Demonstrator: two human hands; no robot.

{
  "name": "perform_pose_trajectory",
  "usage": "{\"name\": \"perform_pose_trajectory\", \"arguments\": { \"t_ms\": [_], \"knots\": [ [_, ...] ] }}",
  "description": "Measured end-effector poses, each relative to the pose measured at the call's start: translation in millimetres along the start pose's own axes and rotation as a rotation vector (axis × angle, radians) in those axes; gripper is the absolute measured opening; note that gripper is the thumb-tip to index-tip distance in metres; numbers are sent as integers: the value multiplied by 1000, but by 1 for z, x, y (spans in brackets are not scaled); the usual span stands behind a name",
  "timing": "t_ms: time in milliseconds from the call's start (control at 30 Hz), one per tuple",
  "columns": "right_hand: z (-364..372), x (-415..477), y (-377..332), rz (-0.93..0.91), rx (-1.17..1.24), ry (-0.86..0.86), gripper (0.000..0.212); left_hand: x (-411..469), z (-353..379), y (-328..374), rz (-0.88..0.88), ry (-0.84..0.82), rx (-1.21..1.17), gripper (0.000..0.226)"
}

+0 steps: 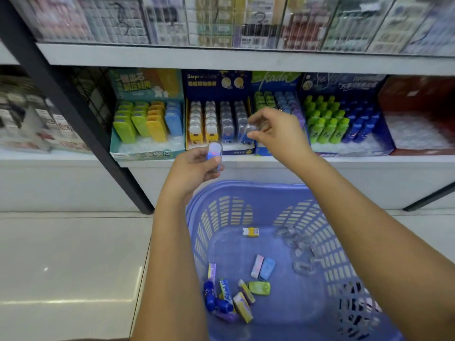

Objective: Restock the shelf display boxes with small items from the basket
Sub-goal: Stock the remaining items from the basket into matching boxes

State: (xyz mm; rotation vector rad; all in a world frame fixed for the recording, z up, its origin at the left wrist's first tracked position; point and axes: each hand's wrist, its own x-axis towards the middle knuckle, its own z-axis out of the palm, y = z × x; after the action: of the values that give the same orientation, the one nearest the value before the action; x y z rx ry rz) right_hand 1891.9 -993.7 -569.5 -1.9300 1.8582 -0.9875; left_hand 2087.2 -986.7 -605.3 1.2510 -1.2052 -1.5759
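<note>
Basket (pixel 246 189): purple with slotted walls, below the shelf front. Loose small items (pixel 261 267) are scattered on its bottom, and clear cases (pixel 301 254) are heaped by its right wall.
Navy display box (pixel 216 82): mid-shelf, holding rows of yellow and blue-tinted cases.
Left hand (pixel 194 168): grips a blue-tinted case (pixel 215 153) above the basket's far rim.
Right hand (pixel 275 134): pinches a blurred clear case (pixel 254 127) at the navy box's right row.
Shelf (pixel 369 159): white edge, with boxes side by side.
Floor (pixel 73 254): pale glossy tiles, open left of the basket.

White shelves (pixel 172 57), black upright post (pixel 134 193), glossy pale floor (pixel 73 267)
</note>
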Motion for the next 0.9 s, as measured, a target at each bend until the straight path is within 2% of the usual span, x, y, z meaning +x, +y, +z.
{"name": "perform_pose_trajectory", "arguments": {
  "t_ms": [100,300,467,700,833,900],
  "knots": [
    [6,12,-1,-68,-131,-49,21,3,1,-3,35,43,-1,24],
    [12,17,4,-127,-229,-132,23,9,10,-5,157,94,10,28],
    [23,14,3,-129,-174,-98,24,15,15,-12,212,141,36,32],
    [24,15,14,-118,-173,-74,21,19,13,-10,208,179,12,27],
    [20,18,18,-186,-313,-66,26,20,13,-8,220,200,26,28],
    [19,21,19,-158,-342,-87,26,20,15,-6,235,204,36,27]
  ]
}}
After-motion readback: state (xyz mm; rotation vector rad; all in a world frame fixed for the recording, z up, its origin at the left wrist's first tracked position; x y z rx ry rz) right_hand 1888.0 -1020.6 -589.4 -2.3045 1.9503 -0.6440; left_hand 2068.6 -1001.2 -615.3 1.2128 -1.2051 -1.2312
